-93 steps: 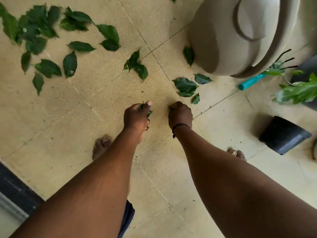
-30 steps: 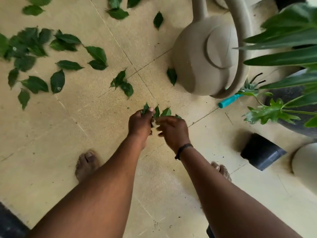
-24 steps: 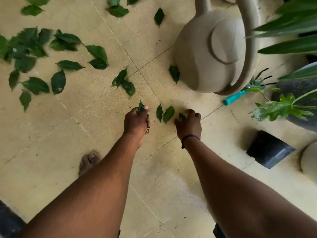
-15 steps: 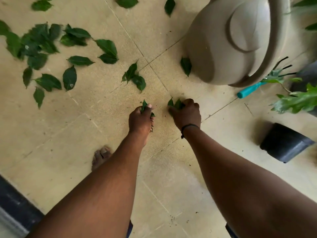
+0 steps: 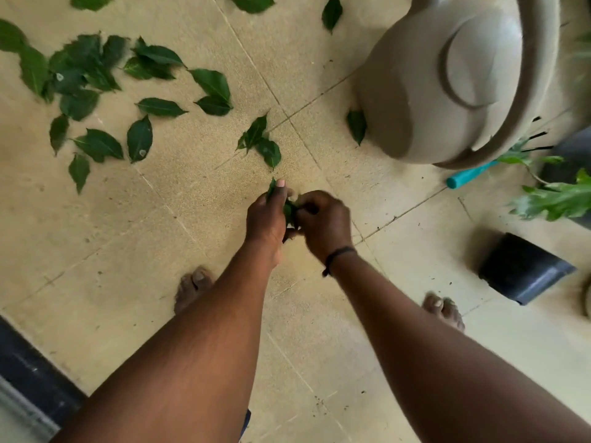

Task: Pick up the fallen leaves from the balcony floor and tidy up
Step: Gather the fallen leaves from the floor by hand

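Beside the big beige can (image 5: 447,84), on the tiled floor (image 5: 160,235), most of the leaves still lie loose. The thickest scatter (image 5: 83,78) sits well to the can's left; a pair (image 5: 260,142) lies nearer it, one leaf (image 5: 356,124) rests right against its base, and a few more show along the top edge. A black pot (image 5: 521,270) lies tipped over below the can, with a teal handle (image 5: 470,174) poking out from under it.

Both hands meet low over the floor, below and left of the can. The left hand (image 5: 267,215) holds a small bunch (image 5: 287,209) of picked leaves, fingers curled round it and thumb up along one leaf tip, likely serving as the store so the other hand stays free to gather. The right hand (image 5: 323,222) is curled in against that bunch, fingers pinching at it; my guess is it is passing a leaf across, though blur hides exactly what it holds. The bunch sits between the two sets of fingers, clear of the floor.
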